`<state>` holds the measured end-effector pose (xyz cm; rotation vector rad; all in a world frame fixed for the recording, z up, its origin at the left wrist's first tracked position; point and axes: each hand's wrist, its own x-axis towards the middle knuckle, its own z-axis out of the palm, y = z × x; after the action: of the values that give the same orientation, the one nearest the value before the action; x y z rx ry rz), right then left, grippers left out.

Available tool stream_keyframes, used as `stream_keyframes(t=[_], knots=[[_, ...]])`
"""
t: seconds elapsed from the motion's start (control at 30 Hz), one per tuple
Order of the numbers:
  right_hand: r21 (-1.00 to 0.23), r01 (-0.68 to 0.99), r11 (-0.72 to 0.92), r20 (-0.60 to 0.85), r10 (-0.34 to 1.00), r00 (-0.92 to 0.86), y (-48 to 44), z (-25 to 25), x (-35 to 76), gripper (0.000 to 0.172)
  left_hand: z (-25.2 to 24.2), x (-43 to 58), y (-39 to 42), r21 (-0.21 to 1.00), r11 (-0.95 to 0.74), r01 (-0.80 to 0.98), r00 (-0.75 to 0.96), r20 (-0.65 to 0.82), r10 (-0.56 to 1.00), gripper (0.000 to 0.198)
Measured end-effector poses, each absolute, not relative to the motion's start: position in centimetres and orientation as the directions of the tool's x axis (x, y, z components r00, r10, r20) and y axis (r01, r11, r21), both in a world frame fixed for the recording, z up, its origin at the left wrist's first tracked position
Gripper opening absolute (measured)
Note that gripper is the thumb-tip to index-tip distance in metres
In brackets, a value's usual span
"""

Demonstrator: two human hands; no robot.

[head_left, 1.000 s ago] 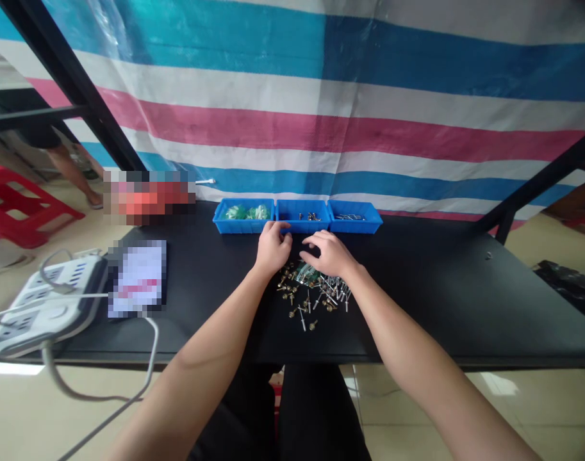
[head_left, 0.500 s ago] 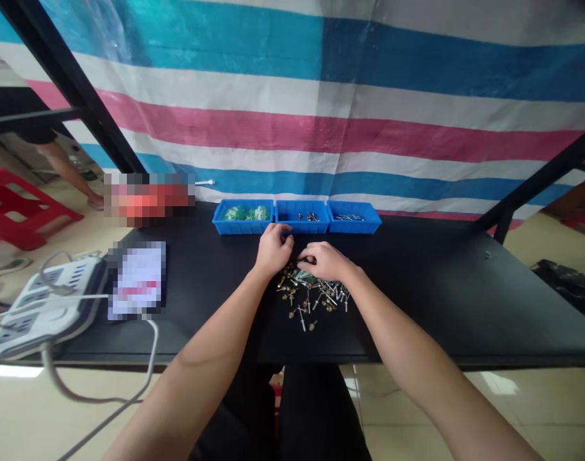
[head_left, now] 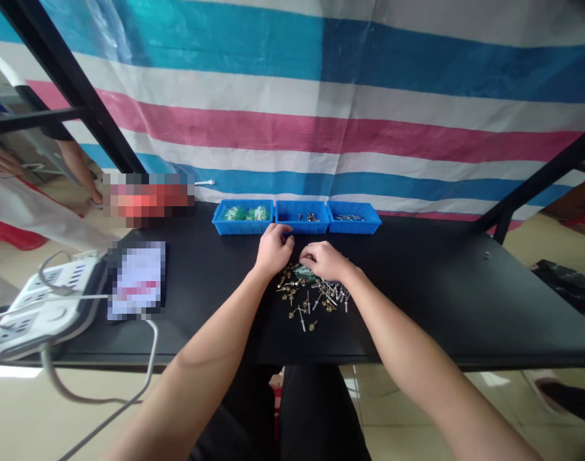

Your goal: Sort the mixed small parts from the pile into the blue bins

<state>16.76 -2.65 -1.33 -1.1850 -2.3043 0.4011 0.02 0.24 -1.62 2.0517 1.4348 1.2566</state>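
My left hand (head_left: 273,250) hovers with curled fingers just in front of the middle blue bin (head_left: 302,227); whatever its fingertips hold is hidden. Over the back of a mixed pile of screws (head_left: 329,299) and rivets (head_left: 302,319), my right hand (head_left: 325,260) has its thumb and fingers pinched together. Anything between them is too small to name. Pale green pieces (head_left: 304,274) lie in the pile below that hand. Several small metal screws sit in the middle bin. The left bin (head_left: 242,227) holds green and white pieces, and the right bin (head_left: 354,226) holds rivets.
A white power strip (head_left: 47,307) with cables and a blurred-out tablet-like device (head_left: 137,282) occupy the table's left side. Black frame posts (head_left: 498,214) rise at both ends. A striped tarp (head_left: 273,128) hangs behind. Another person's hand (head_left: 1,160) shows at far left.
My right hand has shifted slightly, its fingers closer together, uncovering more of the green pieces. My left hand stays put. A person has come into view at left, and a foot at lower right.
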Motion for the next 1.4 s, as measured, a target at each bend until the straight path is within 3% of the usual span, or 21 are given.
stream_keyframes(t=[0.17,0.4,0.67,1.07,1.4], knots=[[-0.500,0.637,0.587,0.424,0.807,-0.411,-2.5,-1.3,16.8,0.015,-1.6,0.0,0.1,0.699,-0.469,0.539,0.128,0.483,0.866,0.015],[-0.512,0.666,0.543,0.530,0.810,-0.252,-2.0,-1.9,17.0,0.019,-1.5,0.2,-0.4,0.670,-0.590,0.450,0.341,0.482,0.807,0.014],[-0.656,0.573,0.491,0.529,0.841,-0.116,-2.2,-1.7,16.7,0.013,-1.4,0.2,-0.6,0.666,-0.606,0.436,0.377,0.477,0.794,0.018],[-0.733,0.495,0.467,0.470,0.873,-0.128,-2.7,-1.6,16.3,0.017,-1.4,0.2,-0.4,0.683,-0.600,0.416,0.393,0.460,0.796,0.015],[-0.612,0.542,0.577,0.567,0.797,-0.209,-3.0,-1.6,16.3,0.026,-1.7,0.0,-0.1,0.598,-0.619,0.509,0.355,0.510,0.784,0.018]])
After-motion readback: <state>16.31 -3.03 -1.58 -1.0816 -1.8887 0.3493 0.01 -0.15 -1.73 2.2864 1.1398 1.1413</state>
